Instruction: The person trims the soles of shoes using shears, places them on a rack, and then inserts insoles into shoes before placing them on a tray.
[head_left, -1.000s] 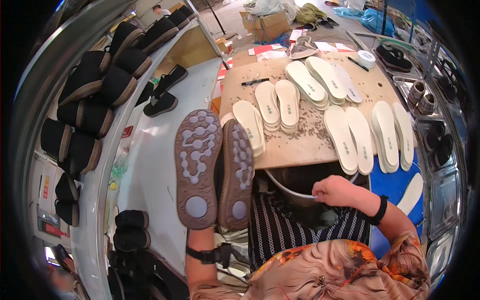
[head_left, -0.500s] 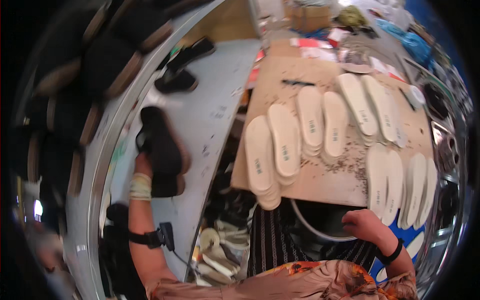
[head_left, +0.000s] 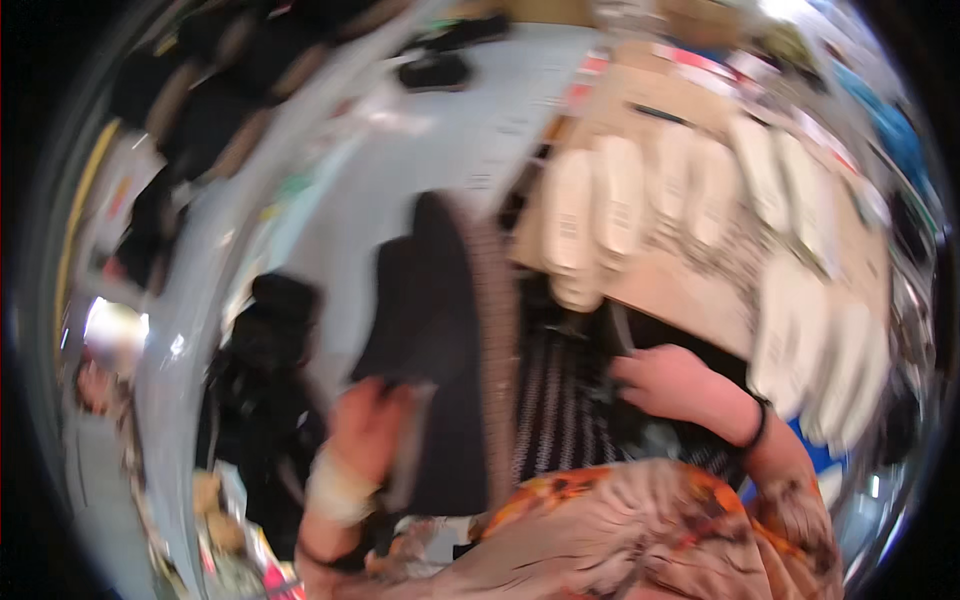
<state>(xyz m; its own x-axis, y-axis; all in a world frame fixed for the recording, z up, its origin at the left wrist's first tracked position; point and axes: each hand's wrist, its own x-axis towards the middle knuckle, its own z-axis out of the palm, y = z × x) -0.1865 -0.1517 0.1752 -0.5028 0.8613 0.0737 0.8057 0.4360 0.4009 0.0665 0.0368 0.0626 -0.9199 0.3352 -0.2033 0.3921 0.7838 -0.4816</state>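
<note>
My left hand (head_left: 372, 425) grips a black shoe (head_left: 440, 340) with a brown ribbed sole edge, held close to my body. The shoe stands toe up, its sole edge turned to the right. Blur leaves unclear whether a second shoe is held with it. My right hand (head_left: 672, 383) is closed near the front edge of a brown board (head_left: 660, 310); what it holds, if anything, is hidden. Ahead of that hand, stacks of cream insoles (head_left: 568, 205) lie on the board, with more insoles (head_left: 790, 330) at its right side.
A pale blue tabletop (head_left: 440, 150) runs along the left, with black shoes (head_left: 435, 70) at its far end. More black shoes (head_left: 210, 125) sit on a rack at the far left. A black pile (head_left: 265, 370) lies left of my left hand. A dark pen-like stick (head_left: 657, 113) rests on the board.
My left hand has drawn the black shoe off the blue tabletop, toward my body and to the right. The view has swung left. My right hand remains closed near the board's edge.
</note>
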